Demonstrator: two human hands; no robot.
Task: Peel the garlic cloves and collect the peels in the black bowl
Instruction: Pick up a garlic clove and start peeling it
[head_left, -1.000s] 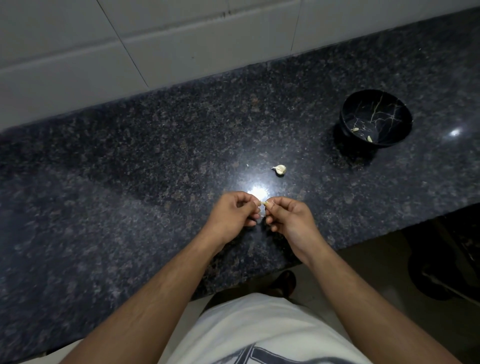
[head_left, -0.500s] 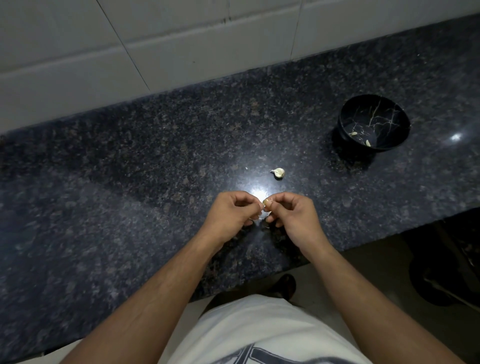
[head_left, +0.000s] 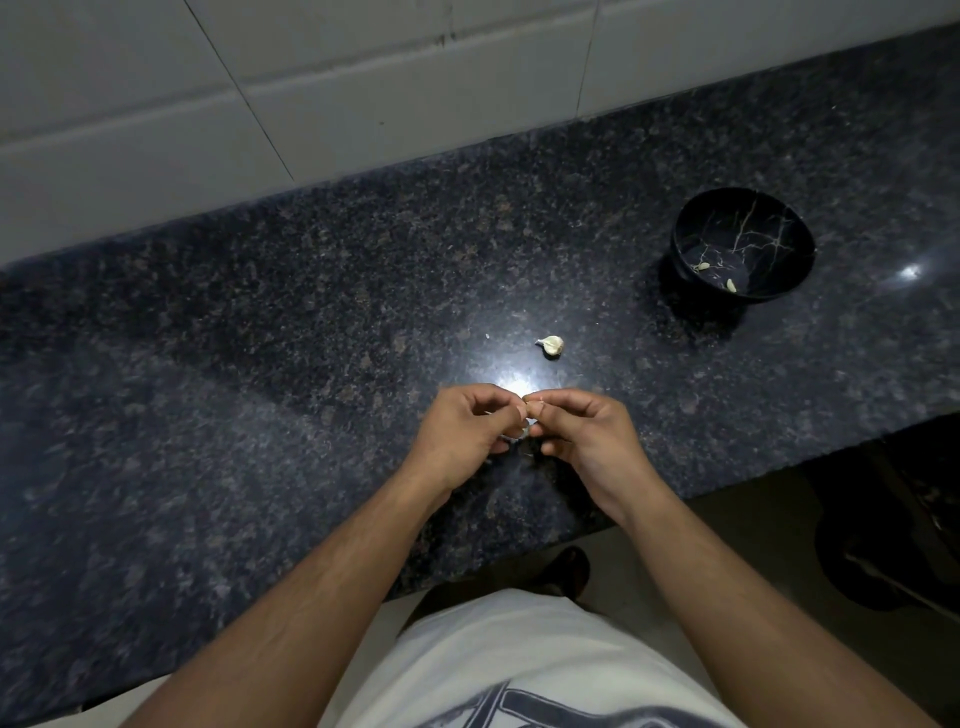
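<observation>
Together, left hand (head_left: 470, 431) and right hand (head_left: 584, 434) pinch what seems a garlic clove (head_left: 524, 430) (mostly hidden) above the counter (head_left: 260, 364).

The person wears a white shirt (head_left: 519, 660) with a dark printed graphic; both forearms are bare.

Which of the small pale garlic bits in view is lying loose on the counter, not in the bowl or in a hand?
The whitish clove lying alone on the granite counter, just beyond both hands. Two other pieces sit inside the black bowl.
</observation>
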